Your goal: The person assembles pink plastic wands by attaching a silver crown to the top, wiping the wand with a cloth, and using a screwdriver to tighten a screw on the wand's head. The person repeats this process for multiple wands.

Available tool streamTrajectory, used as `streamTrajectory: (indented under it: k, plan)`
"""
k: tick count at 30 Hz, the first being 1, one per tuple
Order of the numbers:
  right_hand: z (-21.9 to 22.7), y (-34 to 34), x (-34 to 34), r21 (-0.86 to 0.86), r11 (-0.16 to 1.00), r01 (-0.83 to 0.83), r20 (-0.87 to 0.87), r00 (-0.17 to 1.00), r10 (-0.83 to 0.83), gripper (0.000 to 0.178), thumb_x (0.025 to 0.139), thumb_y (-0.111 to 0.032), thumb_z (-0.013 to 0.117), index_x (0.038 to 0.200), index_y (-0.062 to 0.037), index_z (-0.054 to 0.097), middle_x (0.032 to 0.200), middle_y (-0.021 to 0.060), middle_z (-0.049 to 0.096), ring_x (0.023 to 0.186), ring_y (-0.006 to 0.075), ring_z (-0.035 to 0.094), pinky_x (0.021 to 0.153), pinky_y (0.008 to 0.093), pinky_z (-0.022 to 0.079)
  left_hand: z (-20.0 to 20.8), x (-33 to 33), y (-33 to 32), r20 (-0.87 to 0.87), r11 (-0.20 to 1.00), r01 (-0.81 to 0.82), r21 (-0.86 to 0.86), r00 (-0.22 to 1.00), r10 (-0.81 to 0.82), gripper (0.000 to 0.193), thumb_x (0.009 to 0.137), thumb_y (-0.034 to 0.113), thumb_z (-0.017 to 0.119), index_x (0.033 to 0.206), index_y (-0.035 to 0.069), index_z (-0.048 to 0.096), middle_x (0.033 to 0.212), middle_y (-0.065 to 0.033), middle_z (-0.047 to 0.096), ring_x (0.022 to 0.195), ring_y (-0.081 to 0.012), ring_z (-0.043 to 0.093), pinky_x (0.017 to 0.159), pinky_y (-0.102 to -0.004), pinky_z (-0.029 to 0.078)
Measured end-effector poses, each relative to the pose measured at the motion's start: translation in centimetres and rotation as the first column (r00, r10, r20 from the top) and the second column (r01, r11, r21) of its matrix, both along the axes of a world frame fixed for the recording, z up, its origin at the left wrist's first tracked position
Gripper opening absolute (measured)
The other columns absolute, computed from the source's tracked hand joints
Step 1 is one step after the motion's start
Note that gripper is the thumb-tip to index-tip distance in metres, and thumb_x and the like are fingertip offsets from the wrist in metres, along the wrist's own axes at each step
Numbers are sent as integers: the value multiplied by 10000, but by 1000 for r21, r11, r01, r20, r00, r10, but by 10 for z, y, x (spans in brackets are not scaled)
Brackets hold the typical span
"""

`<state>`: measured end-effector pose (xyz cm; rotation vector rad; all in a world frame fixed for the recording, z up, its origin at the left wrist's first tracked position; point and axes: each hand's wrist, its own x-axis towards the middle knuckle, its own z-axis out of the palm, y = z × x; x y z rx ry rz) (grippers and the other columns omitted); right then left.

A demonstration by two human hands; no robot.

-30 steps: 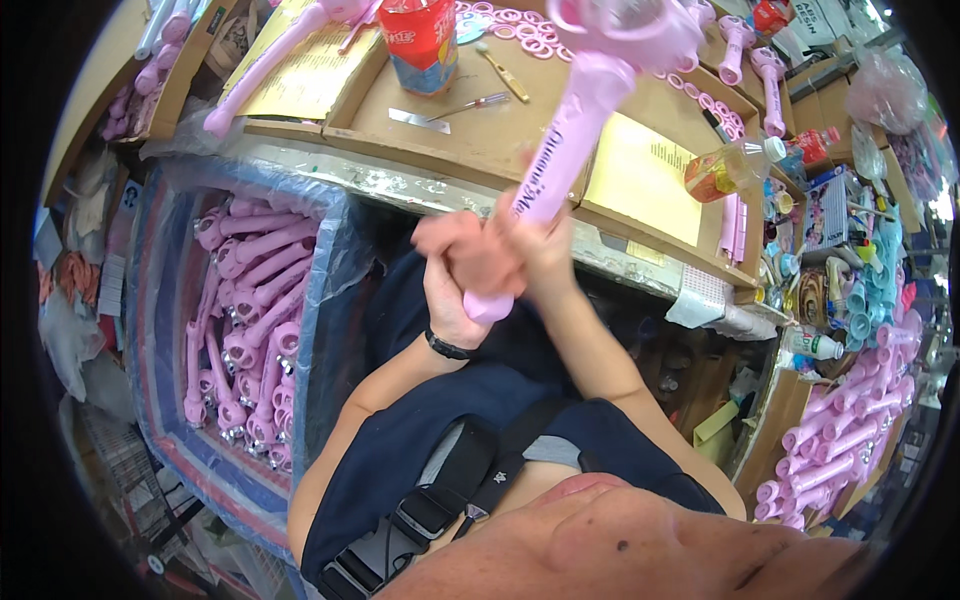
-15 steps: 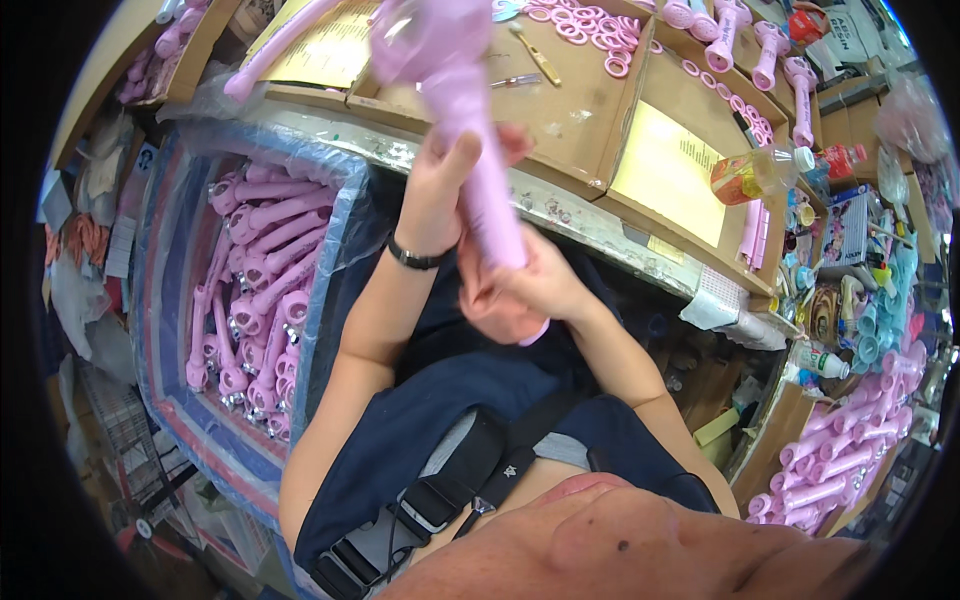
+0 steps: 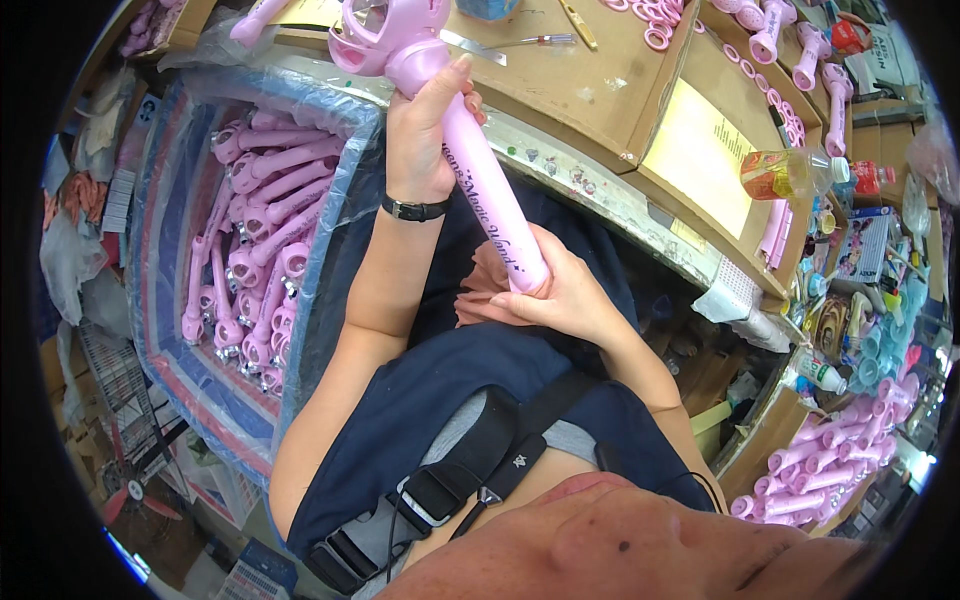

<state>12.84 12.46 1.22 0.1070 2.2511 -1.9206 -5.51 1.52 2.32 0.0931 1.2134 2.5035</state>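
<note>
A long pink toy wand (image 3: 487, 190) with dark lettering down its handle slants across my lap, its open round head up toward the bench. My left hand (image 3: 425, 140) is closed round the handle just below the head, thumb on top. Near the wand's lower end, my right hand (image 3: 568, 290) grips the handle. A salmon-coloured cloth (image 3: 480, 288) lies bunched under the lower handle, against my right fingers; whether they pinch it too is hidden. To the left, a bin lined with blue plastic (image 3: 352, 165) holds several similar pink wands (image 3: 285, 190).
Ahead, the bench carries a cardboard tray (image 3: 545, 90), pink rings (image 3: 657, 38), a yellow-handled brush (image 3: 578, 25) and a thin clear-handled tool (image 3: 545, 40). Right of these are a yellow sheet (image 3: 695, 150) and a drink bottle (image 3: 775, 175). Pink handle parts (image 3: 820, 465) are heaped at lower right.
The wand was blurred with motion and is now steady, its lettering turned into view. The cloth has slipped from round its lower end to beneath it. The whole view has shifted slightly.
</note>
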Motion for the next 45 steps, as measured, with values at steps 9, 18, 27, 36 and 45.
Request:
streamTrajectory:
  k: [9,18,27,36,45]
  plan:
    - [13,-4,-1,-259,965,28,177,984,19,732,733,-94,741,1344,-1,349,1027,90,585,964,162,590,855,313,471,-9,-6,-6,126,990,24,139,991,-42,187,835,149,674,909,44,538,750,-37,558,620,-116,546,552,-244,475]
    - [-11,-12,-3,-686,728,18,55,998,27,730,762,-26,701,1365,3,290,985,112,588,957,198,605,866,360,494,-9,1,-9,-13,979,36,203,999,-34,441,907,377,561,1158,35,442,869,-40,522,650,-104,497,557,-241,454]
    - [-21,2,-14,-299,947,115,118,990,-83,404,911,-231,575,1204,39,510,934,85,649,871,133,598,816,270,470,-3,18,-13,-132,996,92,-18,987,-93,454,922,465,489,1084,49,408,717,-80,550,543,-130,572,478,-259,492]
    - [5,93,-83,-201,674,711,-496,519,-696,374,920,-213,574,1191,17,456,1030,80,566,926,150,559,802,267,463,0,44,-2,-59,971,227,-78,971,-232,409,955,420,440,1104,43,391,732,-94,556,515,-152,559,466,-282,483]
    - [-40,73,31,354,420,836,-688,536,-489,174,749,-27,684,918,-38,641,992,133,610,936,295,584,839,359,459,-39,84,25,131,802,597,31,793,-595,337,938,272,522,1130,21,404,826,-109,569,608,-156,584,557,-276,505]
